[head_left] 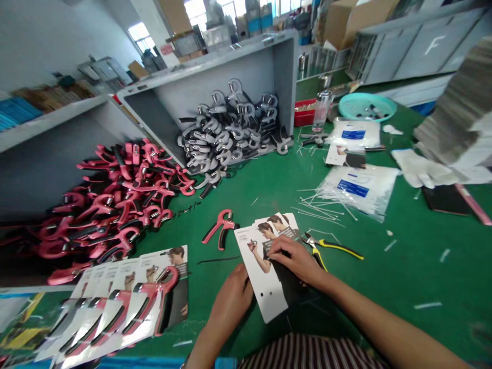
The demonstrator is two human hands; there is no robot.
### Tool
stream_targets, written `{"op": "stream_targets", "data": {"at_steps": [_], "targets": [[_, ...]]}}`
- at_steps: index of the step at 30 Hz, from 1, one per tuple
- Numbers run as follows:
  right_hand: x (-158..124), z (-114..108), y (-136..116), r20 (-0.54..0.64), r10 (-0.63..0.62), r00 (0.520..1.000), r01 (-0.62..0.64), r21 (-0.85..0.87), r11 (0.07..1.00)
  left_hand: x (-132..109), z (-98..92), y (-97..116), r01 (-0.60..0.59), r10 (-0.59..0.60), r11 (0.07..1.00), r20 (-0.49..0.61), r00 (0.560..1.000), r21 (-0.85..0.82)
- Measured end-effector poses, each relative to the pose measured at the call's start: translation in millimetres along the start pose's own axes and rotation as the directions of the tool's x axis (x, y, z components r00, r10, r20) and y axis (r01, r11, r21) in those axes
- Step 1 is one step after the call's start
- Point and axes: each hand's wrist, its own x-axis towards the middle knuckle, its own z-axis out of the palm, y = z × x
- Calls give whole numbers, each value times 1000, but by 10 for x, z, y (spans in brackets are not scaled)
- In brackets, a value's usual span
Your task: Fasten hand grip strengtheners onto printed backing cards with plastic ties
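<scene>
A printed backing card with two punched holes is held tilted in front of me. My left hand grips its left edge, the fingertips hidden behind it. My right hand is closed on the card's right side with bent fingers; what lies under them is partly hidden. More printed cards lie just behind it. A pink-and-black hand grip strengthener rests to the left of these cards. Close to my right hand lie yellow-handled cutting pliers.
Several carded hand grips overlap at the left. Grey bins hold pink grips and grey grips. At the right are loose white cable ties, bags of ties, a white glove and a turquoise tray.
</scene>
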Motion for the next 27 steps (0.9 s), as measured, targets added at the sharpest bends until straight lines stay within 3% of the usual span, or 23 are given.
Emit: {"op": "stream_targets", "data": {"at_steps": [2,4,8,12,16,18,22,24,27], "targets": [[3,9,2,-5,13,1000,-13,-11,1000,-53,-39,7,-133,146,979,78,986,-153],[-2,17,16,-20,26,999,-26,-9,1000,-77,-57,23,-190,208,962,74,975,-197],[-29,23,87,-60,133,989,-125,126,984,-75,-54,86,-278,283,957,54,958,-85],[-55,20,153,-31,277,960,-251,334,908,-58,-55,178,-363,356,927,81,931,96],[-94,5,160,26,298,954,-286,366,885,-11,-10,156,-492,478,869,177,860,48],[-119,1,137,32,265,964,-260,335,906,42,61,98,-453,436,889,182,881,61],[-152,4,27,-7,157,988,-153,179,972,179,242,47,-186,175,950,67,982,251],[-153,4,-40,-9,101,995,-100,111,989,233,301,86,-109,99,929,47,994,353],[-140,-6,-89,-13,66,998,-65,68,996,260,317,166,-155,143,923,60,988,351]]}}
